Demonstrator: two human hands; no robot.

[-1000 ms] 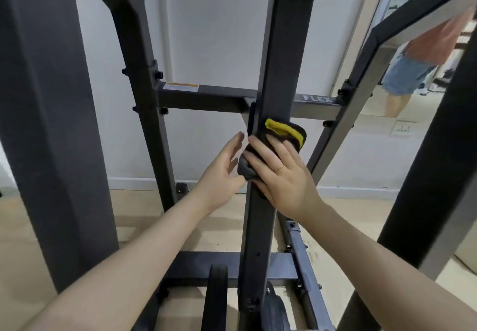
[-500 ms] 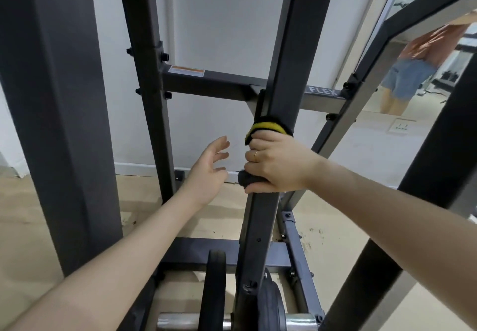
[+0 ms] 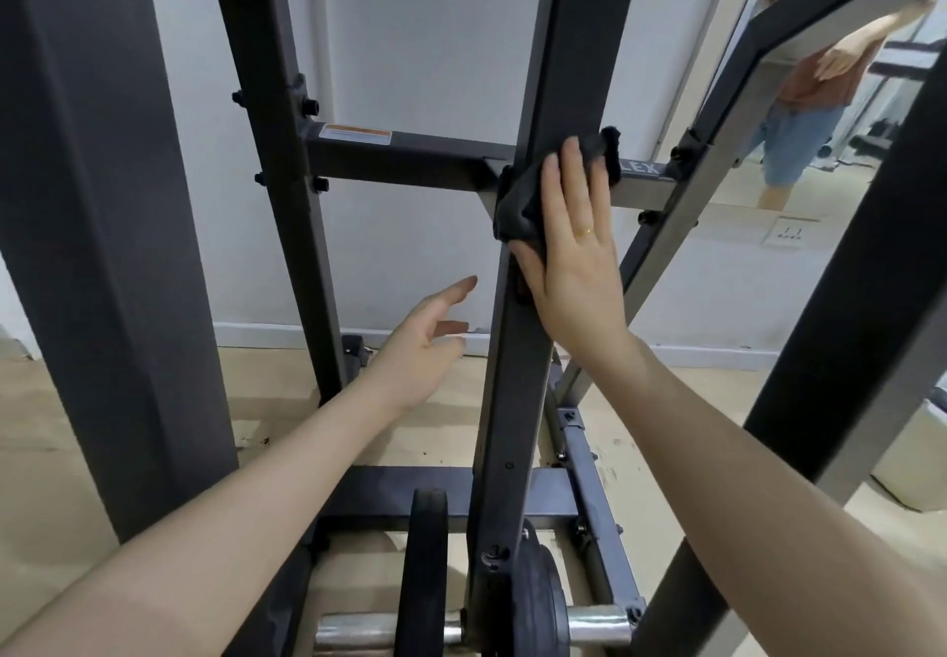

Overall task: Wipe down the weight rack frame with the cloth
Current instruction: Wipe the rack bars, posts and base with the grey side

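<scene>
The right hand (image 3: 569, 256) is pressing a dark cloth (image 3: 528, 205) flat-palmed, fingers extended, against the rack's central upright (image 3: 517, 374) at centre frame, where the crossbar (image 3: 405, 159) is meeting it. The left hand (image 3: 425, 344) is hovering open, holding nothing, just left of the post. Weight plates (image 3: 425, 569) are sitting at the bottom on pale wood flooring (image 3: 276, 410); a white wall (image 3: 425, 41) is filling the background, a mirror (image 3: 820, 108) at upper right.

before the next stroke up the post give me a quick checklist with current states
1. Cloth between right hand and centre post: ok.
2. Right palm flat on the cloth: ok.
3. Left hand off the post, fingers open: ok.
4. Post above the cloth free of obstructions: ok.
5. Cloth covers the post's far side: cannot tell.
6. Weight plates below, away from both hands: ok.
</scene>
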